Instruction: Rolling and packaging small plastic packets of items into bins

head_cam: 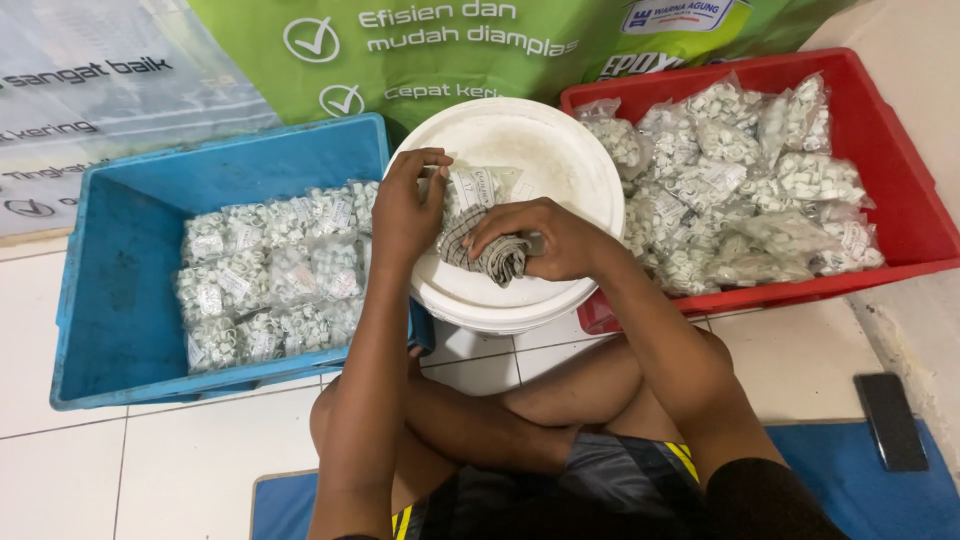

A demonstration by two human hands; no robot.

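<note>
- Grey-white printed sheet (pixel 90 110), far left: hangs or leans behind the bins, dark lettering on a pale ground.
- Blue bin (pixel 120 330), on the tiled floor (pixel 130 470): holds clear bags of small white parts (pixel 270 280), each with a white paper label, heaped toward its right side, near the seated person.
- Green printed banner (pixel 450 50), behind: white lettering and round tick marks.
- Left hand (pixel 405 215): fingers curled over the near edge of a clear labelled bag (pixel 480 190), pinning it flat, apparently to keep it steady.
- White bucket lid (pixel 540 150): serves as a raised work surface between the two bins, directly before the person's crossed legs; the bag lies on it, left of centre.
- Right hand (pixel 555 240): fingers closed loosely around a bunched checked cloth (pixel 495 255), pressed against the lower edge of the bag.
- Red bin (pixel 900 200), right: piled with more clear bags of white parts (pixel 740 180), several showing white labels, heaped above the rim.
- Blue mat (pixel 870 480): under the person; a dark phone (pixel 890 420) lies at its right edge.
</note>
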